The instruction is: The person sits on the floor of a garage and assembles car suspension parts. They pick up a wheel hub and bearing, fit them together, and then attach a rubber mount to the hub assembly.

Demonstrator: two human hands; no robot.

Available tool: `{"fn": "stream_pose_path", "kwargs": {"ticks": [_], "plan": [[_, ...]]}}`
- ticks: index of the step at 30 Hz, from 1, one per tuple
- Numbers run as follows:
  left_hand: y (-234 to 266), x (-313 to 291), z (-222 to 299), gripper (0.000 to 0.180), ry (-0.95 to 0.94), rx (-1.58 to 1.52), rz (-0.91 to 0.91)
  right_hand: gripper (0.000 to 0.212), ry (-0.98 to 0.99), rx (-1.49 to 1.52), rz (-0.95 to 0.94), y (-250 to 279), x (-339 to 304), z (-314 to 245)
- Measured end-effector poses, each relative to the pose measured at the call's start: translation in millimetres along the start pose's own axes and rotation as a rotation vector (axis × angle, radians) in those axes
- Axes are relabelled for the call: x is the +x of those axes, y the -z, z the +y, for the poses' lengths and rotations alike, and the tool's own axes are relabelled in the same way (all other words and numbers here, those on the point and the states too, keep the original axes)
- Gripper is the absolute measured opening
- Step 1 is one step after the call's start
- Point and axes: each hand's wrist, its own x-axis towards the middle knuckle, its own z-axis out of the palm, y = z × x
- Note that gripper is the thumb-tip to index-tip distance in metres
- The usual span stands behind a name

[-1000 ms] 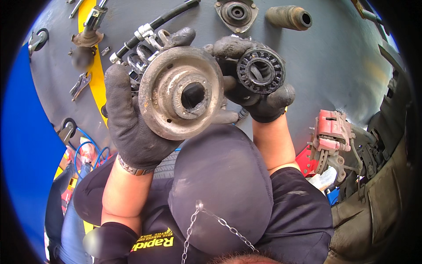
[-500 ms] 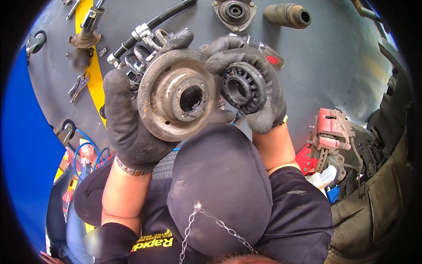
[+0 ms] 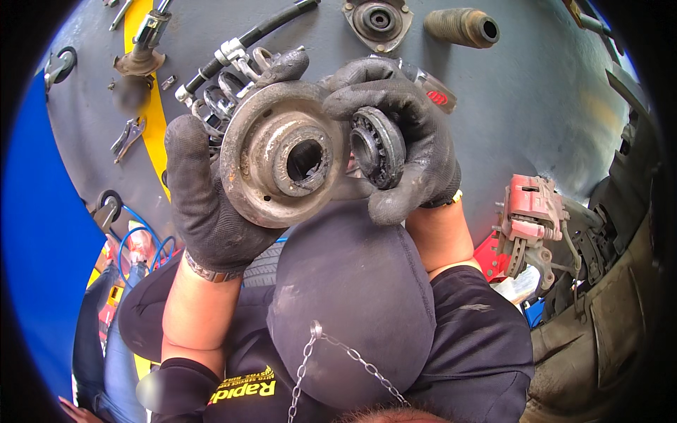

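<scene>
My left hand [image 3: 229,229], in a black glove, is closed round the edge of a rusty round spring seat [image 3: 278,151]. Its stepped face points up, with a dark hole through the hub. Just to the right, my right hand [image 3: 423,130], gloved too, grips a black ring-shaped strut bearing [image 3: 388,148] between thumb and fingers. The bearing is tilted, its face turned toward the spring seat, and a small gap separates them. Partly hidden behind the left hand is a coil spring [image 3: 221,90] with a spring compressor [image 3: 233,51] on it.
On the grey surface lie a strut mount [image 3: 379,21], a ribbed dust boot [image 3: 462,28], locking pliers [image 3: 128,139] and a strut [image 3: 141,53]. A tool with a red mark [image 3: 436,95] is behind my right hand. A red brake caliper [image 3: 532,204] hangs at the right.
My right hand has moved slightly left and turned the bearing, so it stands more edge-on and closer to the spring seat. The left hand and spring seat have barely moved.
</scene>
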Motion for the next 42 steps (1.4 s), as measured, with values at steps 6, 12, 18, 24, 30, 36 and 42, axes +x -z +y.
{"fn": "stream_pose_path", "kwargs": {"ticks": [6, 12, 18, 24, 30, 36, 42], "plan": [[-2.9, 0.2, 1.1, 0.094, -0.025, 0.092, 0.155, 0.085, 0.040, -0.038, -0.010, 0.1, 2.4, -0.1], [-20.4, 9.0, -11.7, 0.108, -0.091, 1.102, 0.310, 0.078, 0.035, -0.128, 0.008, -6.8, 0.4, -3.6], [-22.2, 6.0, -19.4, 0.100, -0.125, 1.141, 0.337, 0.075, 0.160, -0.331, -0.001, -2.2, 0.2, -4.2], [-7.3, 6.2, -13.3, 0.103, -0.184, 1.371, 0.178, 0.072, 0.158, -0.356, 0.003, -3.9, 0.8, -7.5], [-4.2, 6.9, -14.7, 0.112, -0.271, 1.367, -0.007, 0.067, 0.140, -0.479, -0.052, -1.5, 2.7, -15.7], [-11.9, 6.1, -20.1, 0.110, -0.323, 1.279, -0.017, 0.064, 0.183, -0.551, 0.036, -14.9, -2.2, -7.0], [-13.8, 1.6, -11.3, 0.094, -0.382, 1.684, 0.042, 0.062, 0.194, -0.781, -0.014, -17.7, 6.2, -22.7]]}}
